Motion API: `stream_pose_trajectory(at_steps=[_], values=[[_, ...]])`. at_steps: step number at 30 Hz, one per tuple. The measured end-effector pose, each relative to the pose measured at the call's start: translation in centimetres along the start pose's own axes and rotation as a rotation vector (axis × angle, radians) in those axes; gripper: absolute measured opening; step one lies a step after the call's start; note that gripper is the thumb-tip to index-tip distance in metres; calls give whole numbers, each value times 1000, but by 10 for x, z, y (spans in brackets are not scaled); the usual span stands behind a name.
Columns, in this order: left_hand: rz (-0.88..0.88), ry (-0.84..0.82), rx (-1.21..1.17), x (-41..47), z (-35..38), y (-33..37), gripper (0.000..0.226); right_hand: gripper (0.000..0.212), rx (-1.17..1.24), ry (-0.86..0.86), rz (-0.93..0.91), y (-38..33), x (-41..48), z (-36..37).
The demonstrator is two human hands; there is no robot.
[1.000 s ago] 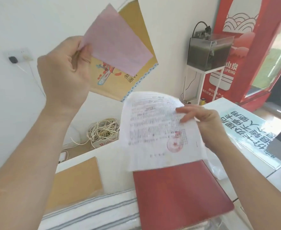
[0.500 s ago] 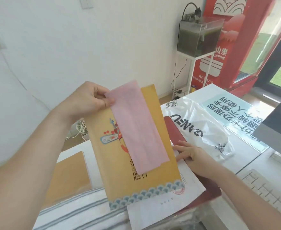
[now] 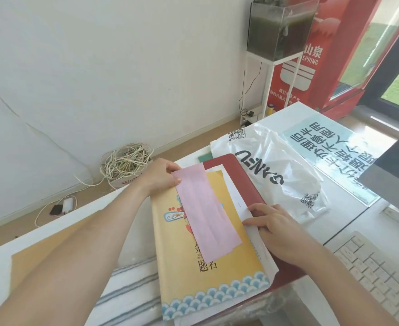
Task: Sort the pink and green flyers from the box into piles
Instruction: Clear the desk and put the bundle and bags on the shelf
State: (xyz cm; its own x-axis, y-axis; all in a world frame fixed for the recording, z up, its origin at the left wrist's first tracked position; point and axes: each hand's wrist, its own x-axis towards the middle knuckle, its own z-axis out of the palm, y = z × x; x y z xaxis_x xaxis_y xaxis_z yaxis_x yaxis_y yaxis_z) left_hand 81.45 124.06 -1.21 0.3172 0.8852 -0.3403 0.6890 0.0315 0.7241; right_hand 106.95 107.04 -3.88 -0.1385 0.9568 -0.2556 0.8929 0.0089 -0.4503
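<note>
The left thumb [image 3: 175, 180] lay on top of the pink flyer [image 3: 203, 212] at its ten o'clock corner, pinching it against the fingers beneath, which were hidden. The left hand [image 3: 159, 177] held that corner over the top edge of a yellow envelope [image 3: 201, 274]. The flyer lay flat and slantwise on the envelope, its long side running from eleven o'clock down to five.

At three o'clock of the flyer, the right fingers [image 3: 252, 222] lay close together. The forefinger was stretched toward nine o'clock and pressed on the edge of a white sheet [image 3: 232, 189] that stuck out from under the envelope. The right hand [image 3: 279, 228] rested across that sheet and the red folder [image 3: 241, 175] under the whole stack.

A dark green corner [image 3: 204, 157] showed at eleven o'clock of the folder; what it belonged to could not be told. A clear plastic bag [image 3: 276, 165] lay touching the folder at two o'clock. A blue notice [image 3: 323, 147] lay beyond the bag. A white keyboard [image 3: 377, 276] sat on the desk [image 3: 351, 220] at four o'clock. At eight o'clock of the stack, a striped cloth [image 3: 128, 285] lay under the left forearm. On the floor at ten o'clock sat a coil of cable [image 3: 125, 161].
</note>
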Motion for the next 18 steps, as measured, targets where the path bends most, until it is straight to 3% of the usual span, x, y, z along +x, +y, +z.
stream_pose_trajectory(at_steps=[3,6,9,11,13,18], values=[[9,76,-17,4,8,-12,33,36,127,38,83,0,2,-7],[43,300,69,-2,15,-15,39,16,79,121,152,-5,9,-9],[-91,475,190,-41,24,-16,52,16,48,154,224,-12,16,-4],[-218,362,252,-78,40,-23,56,19,78,180,262,-14,21,-2],[-283,240,161,-108,60,-29,60,16,109,190,289,-15,24,0],[-262,291,188,-116,85,-25,61,5,156,305,327,-18,27,5]])
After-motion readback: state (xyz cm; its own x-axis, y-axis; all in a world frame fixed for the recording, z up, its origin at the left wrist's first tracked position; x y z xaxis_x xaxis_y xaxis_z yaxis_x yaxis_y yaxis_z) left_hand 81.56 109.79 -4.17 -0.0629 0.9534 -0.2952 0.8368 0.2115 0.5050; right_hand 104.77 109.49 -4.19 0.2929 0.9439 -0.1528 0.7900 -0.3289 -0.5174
